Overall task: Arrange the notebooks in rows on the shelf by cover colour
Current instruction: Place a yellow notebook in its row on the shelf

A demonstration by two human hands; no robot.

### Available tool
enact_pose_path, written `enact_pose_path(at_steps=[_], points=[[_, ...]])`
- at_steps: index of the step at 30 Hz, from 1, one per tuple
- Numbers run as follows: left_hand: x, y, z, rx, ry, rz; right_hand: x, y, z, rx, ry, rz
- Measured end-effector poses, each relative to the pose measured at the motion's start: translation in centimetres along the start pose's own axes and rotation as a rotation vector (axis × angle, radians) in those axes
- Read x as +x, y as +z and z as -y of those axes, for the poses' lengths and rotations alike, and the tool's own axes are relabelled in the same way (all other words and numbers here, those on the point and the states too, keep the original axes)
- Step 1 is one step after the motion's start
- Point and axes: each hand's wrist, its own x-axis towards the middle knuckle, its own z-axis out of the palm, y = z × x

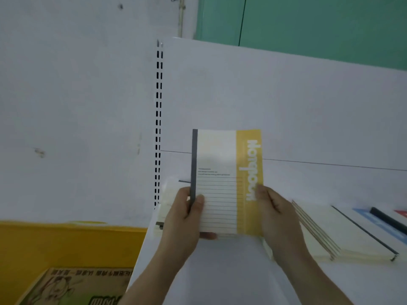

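Both hands hold one yellow notebook upright above the white shelf — the left hand grips the dark spine edge, thumb on the lined cover and fingers curled behind, while the right hand clasps the yellow band on the opposite edge. Behind the left hand another pale notebook lies on the shelf. Right of the right hand lies a row of cream notebooks, then a blue one — a red corner just shows beyond.
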Motion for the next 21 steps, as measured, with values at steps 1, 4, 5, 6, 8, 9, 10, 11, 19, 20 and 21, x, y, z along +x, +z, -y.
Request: enact_pose_path(at_steps=[1,4,5,6,8,9,10,11,19,20,21], points=[[-0.1,-0.4,0.1,0.011,0.003,-0.034,0.0,0.2,-0.4,-0.025,-0.016,0.045],[-0.4,-2.1,0.6,0.031,-0.002,-0.148,0.8,0.8,-2.9,-0.265,-0.130,0.151],[-0.5,-2.7,0.8,0.034,-0.007,-0.186,1.2,1.0,-3.7,-0.431,-0.172,0.187],[-0.7,-3.3,0.9,0.043,-0.007,-0.217,1.5,1.3,-4.4,-0.598,-0.215,0.242],[-0.9,-4.3,1.1,0.075,0.000,-0.251,1.9,2.2,-5.5,-0.875,-0.282,0.409],[-1.1,-4.7,1.2,0.093,0.002,-0.261,2.0,2.7,-6.1,-0.984,-0.315,0.485],[-1.2,-5.0,1.3,0.111,0.004,-0.266,2.0,3.1,-6.5,-1.066,-0.343,0.533],[-1.3,-5.2,1.5,0.127,0.006,-0.267,1.9,3.3,-6.9,-1.110,-0.361,0.535],[-1.8,-6.2,1.1,0.153,0.036,-0.324,2.8,0.0,-4.1,-1.055,-0.533,0.123],[-1.9,-6.2,1.0,0.155,0.047,-0.331,3.1,-0.8,-3.6,-1.038,-0.511,0.064],[-1.9,-6.1,0.9,0.161,0.058,-0.336,3.4,-1.7,-3.1,-0.995,-0.501,-0.016]])
